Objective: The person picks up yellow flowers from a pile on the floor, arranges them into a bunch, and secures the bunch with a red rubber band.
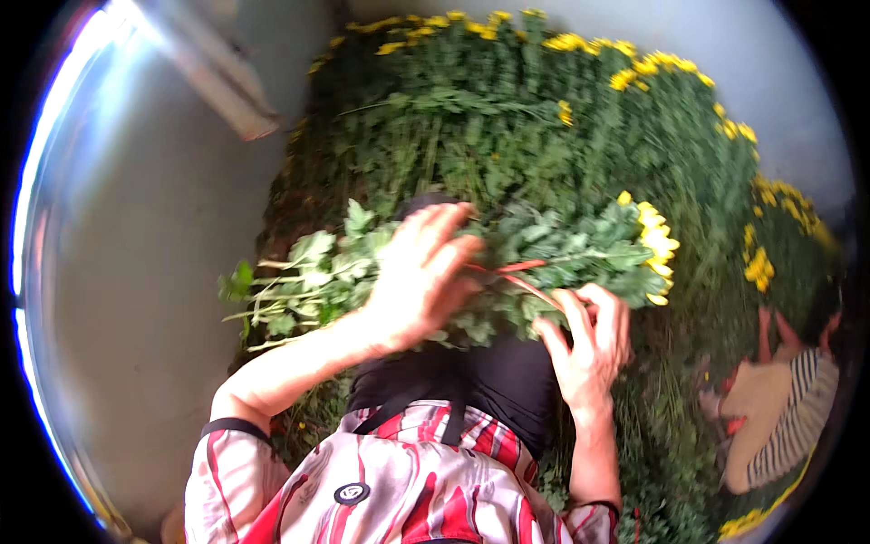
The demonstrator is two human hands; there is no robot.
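Best laid flat across the lap (489, 372): flower bunch (566, 238), blooms (658, 243) at three o'clock. Draw red tie (533, 291) snug toward four, right hand (587, 349) fingers clamped on it; with left hand (417, 281) fingers parted, cannot tell whether gripping.

bunch (553, 231) across lap (507, 385), stem ends (265, 299) left, blooms (657, 240) right. flower heap (507, 136) beyond it. wall (145, 299) left, co-worker (770, 422) right.

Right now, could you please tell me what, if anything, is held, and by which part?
The right hand appears to pinch a red tie near its end. The left hand lies across the flower bunch; whether it grips cannot be told.
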